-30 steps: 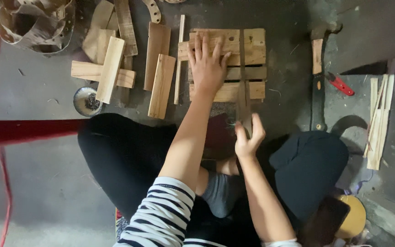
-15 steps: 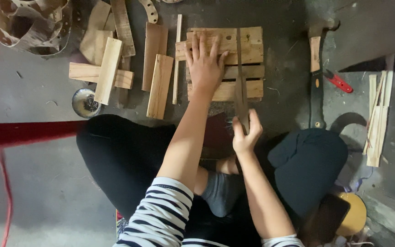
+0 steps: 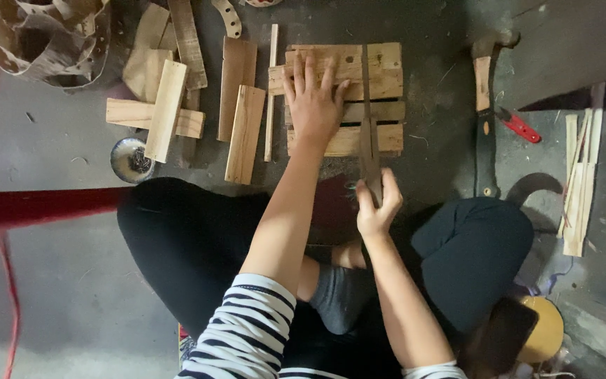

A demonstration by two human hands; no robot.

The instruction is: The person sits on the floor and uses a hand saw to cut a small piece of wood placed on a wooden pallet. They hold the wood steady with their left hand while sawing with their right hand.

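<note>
1. The left hand (image 3: 315, 102) lies flat, fingers spread, on the slat panel (image 3: 345, 98), pressing on its middle boards; it grips nothing.
2. The right hand (image 3: 378, 207) is wrapped tight round the lower end of a thin dark strip (image 3: 367, 119). That strip runs straight up across the panel's right half.
3. The panel sits on the grey floor just beyond the knees of the seated person, who wears black trousers and a striped sleeve.
4. To the left, loose boards (image 3: 236, 105) lie side by side, with a crossed pair (image 3: 166, 112) further out.
5. A small round tin (image 3: 132, 160) sits below the cross.
6. A crumpled brown bag (image 3: 47, 38), dotted with holes, fills the top-left corner.
7. On the right, a long tool (image 3: 485, 126) lies upright beside a red handle (image 3: 520, 126), and pale sticks (image 3: 580, 182) lie at the far right.
</note>
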